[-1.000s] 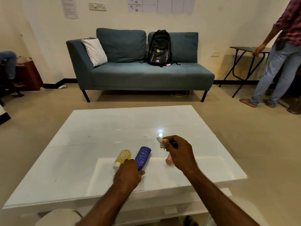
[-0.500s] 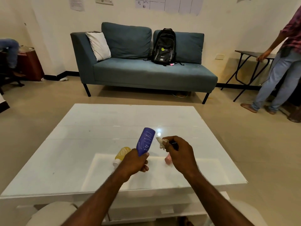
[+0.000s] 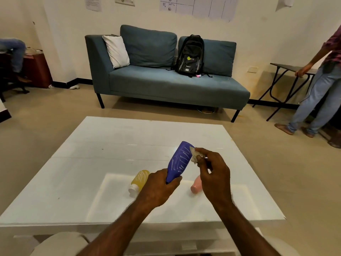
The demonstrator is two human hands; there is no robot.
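Above a white tabletop [image 3: 92, 163], the left hand [image 3: 156, 189] grips a purple bottle [image 3: 180, 161] (tilted, white-streaked); the right hand [image 3: 215, 174] pinches a crumpled tissue [image 3: 195, 156] against it.

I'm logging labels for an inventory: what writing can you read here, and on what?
"B7", handwritten, on the wall chart; the rest of it too small.
Backpack logo: letters too blurred.
Paper sheet on wall: too small.
Purple bottle: white scribbles, no words.

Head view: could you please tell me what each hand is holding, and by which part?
The left hand grips the purple bottle round its lower end; the right hand pinches a small white wad between its fingertips.
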